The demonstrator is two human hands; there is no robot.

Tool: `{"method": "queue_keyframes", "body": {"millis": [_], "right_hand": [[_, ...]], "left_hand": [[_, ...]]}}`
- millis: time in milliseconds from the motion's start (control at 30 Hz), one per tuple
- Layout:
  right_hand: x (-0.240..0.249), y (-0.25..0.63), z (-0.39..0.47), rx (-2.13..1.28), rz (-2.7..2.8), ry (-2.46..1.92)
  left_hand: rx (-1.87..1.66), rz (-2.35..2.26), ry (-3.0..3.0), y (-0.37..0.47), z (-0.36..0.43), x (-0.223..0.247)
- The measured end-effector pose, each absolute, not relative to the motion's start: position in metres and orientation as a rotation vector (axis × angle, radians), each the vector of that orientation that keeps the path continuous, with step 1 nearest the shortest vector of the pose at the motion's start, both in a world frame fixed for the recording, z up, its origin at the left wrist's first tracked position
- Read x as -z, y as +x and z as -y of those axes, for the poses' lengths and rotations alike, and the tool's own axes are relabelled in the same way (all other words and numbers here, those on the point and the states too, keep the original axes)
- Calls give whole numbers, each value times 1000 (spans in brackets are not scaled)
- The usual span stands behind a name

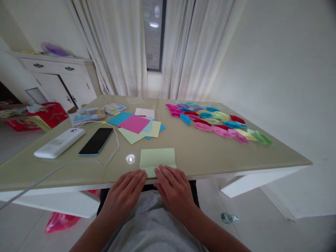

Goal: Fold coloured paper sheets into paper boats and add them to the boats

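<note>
A pale green sheet of paper (157,156) lies at the table's front edge, with a crease running across it. My left hand (127,189) rests flat with its fingertips on the sheet's lower left corner. On the lower right part of the same paper, my right hand (173,183) lies with its fingers stretched out. Both hands press from above and neither grips anything. The paper's near right corner is hidden under the right hand. Loose colored sheets, a pink one (133,124) on top, are spread beyond the green paper.
Several folded colored paper pieces (203,125) lie in rows at the right. A black phone (96,141), a white power bank (60,142) and a white cable (117,146) occupy the left. Booklets (88,114) lie behind them. A plastic bottle (229,217) is on the floor.
</note>
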State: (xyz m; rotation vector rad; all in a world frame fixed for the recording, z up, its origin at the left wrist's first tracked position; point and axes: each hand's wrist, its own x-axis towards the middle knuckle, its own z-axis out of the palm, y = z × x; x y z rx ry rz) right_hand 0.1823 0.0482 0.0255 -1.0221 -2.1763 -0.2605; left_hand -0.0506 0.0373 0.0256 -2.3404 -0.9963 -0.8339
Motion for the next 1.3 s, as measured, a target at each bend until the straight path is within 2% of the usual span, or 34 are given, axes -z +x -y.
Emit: {"method": "queue_keyframes", "body": {"millis": [167,400,633,767,900,1167,1300], "right_hand": [[-15,171,-56,235,2193,-895],[-21,237,-66,241,2096,-959],[-16,221,-49,305,2037,-901],[-20,218,-48,-19,1940,-828],[-34,223,-47,-376,1839,-701],[-45,216,-44,-758,1669,-635],[-45,211,-44,-1008,1581,-680]], "left_hand": [[810,968,-2352,-50,-35,-26],[827,907,-2383,-62,-37,-25],[983,930,-2430,-14,-4,-36],[1225,921,-2664,-9,3,-54],[1317,1133,-2673,-40,-14,-59],[1203,1182,-2730,-64,-44,-62],[1475,1090,-2815,-55,-55,-68]]}}
